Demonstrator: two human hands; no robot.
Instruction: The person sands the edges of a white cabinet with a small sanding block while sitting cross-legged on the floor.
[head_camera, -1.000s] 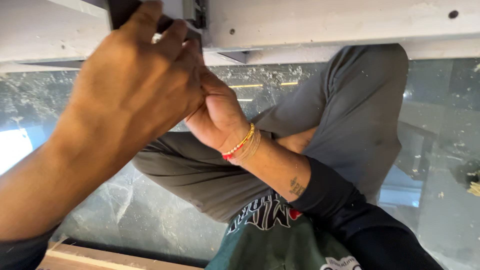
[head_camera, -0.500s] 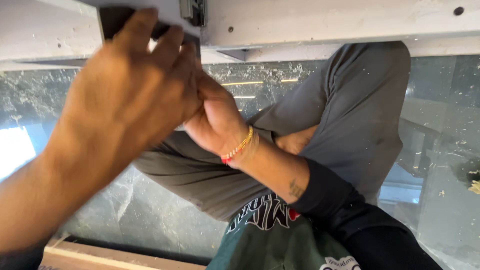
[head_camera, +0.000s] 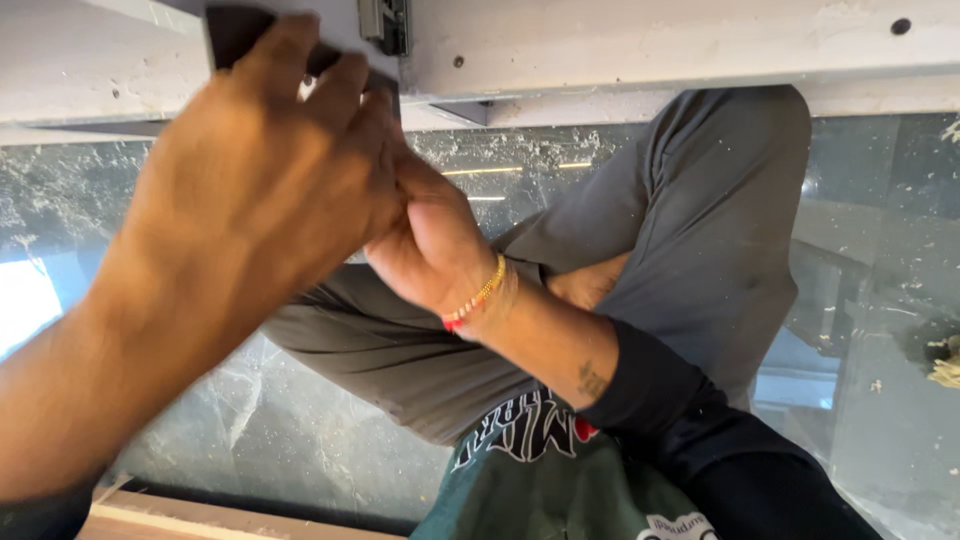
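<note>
Marble-patterned glossy floor (head_camera: 300, 420), dusted with sawdust, under a seated person working at a pale wooden panel (head_camera: 650, 45).

Grey trousers (head_camera: 700, 240) cover the crossed legs below the panel, which runs along the top. The left hand (head_camera: 260, 190), blurred, has its fingers curled over a dark flat piece (head_camera: 235, 30) pressed against the panel. The right hand (head_camera: 430, 240), with a red and yellow bracelet (head_camera: 475, 300) at the wrist, sits tucked behind it; its grip cannot be made out. A small metal hinge (head_camera: 385, 25) sits just beside the dark piece.
</note>
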